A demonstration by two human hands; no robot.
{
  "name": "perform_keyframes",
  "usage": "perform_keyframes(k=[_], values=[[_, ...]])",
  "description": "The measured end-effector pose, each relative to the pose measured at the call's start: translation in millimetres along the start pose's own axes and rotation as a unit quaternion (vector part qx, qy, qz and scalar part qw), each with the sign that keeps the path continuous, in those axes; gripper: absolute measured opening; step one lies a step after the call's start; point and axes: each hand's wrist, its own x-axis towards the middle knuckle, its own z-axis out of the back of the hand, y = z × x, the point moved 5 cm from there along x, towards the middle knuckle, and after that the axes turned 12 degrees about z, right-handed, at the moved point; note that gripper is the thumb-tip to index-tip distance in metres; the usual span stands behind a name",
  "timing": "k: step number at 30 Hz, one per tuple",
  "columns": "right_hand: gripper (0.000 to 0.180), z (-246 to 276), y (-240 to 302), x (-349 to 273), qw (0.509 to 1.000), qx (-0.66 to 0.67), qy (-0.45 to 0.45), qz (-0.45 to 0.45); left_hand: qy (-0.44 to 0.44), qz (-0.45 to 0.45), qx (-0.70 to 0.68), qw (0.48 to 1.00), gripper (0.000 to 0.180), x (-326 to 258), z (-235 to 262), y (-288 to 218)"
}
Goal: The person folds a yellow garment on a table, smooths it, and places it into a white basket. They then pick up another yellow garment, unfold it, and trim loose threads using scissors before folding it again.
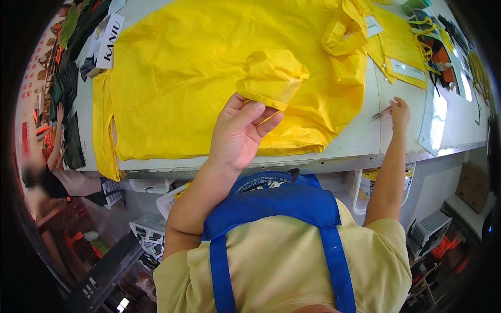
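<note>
A large yellow garment [177, 88] of thin, smooth fabric lies spread over the pale worktable. My left hand [240, 128], palm turned up, pinches the hemmed edge of a raised sleeve-like end [271, 78] between thumb and fingers. Out to the right, my right hand [400, 112] is closed around small thread snips [382, 112], whose tips point left over the bare tabletop. The snips are apart from the garment.
Folded yellow pieces [404, 57] with a white label lie at the back right, near a clear plastic sheet [434, 120]. A white box [107, 41] stands at the far left. Another person [57, 161] works beyond it. Crates [360, 195] sit below the table.
</note>
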Motion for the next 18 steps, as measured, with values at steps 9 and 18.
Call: perform_keyframes(k=[9,18], values=[[0.033,-20,41,-101,0.49,0.855,-0.035,-0.164,0.028,-0.009,-0.07,0.997,0.03,-11,2,-7],[0.023,-31,320,-189,0.842,0.49,0.059,0.219,0.005,-0.016,-0.038,0.999,0.024,-18,10,-4]])
